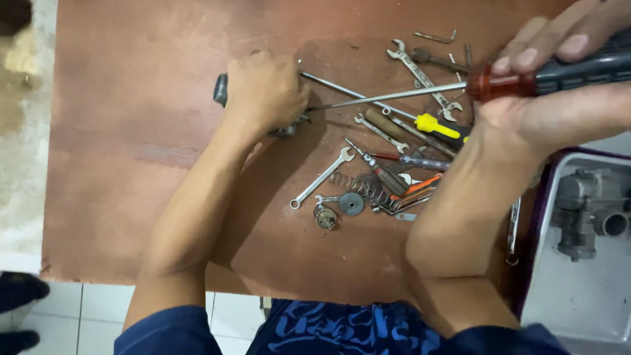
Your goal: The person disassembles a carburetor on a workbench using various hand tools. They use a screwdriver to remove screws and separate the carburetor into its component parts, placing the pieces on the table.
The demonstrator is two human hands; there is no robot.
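Left hand (266,91): fist closed over a small grey metal part (287,128) on the brown wooden board (131,131). Right hand (559,85): gripping a long screwdriver with red-and-black handle (526,77), tip at the part. Loose spanners (322,177) lie beside.

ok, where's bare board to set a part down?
Free: the board left of the left hand, and the top strip above it. Also the near edge between the forearms. Crowded: the tool pile under the long screwdriver in the right hand.
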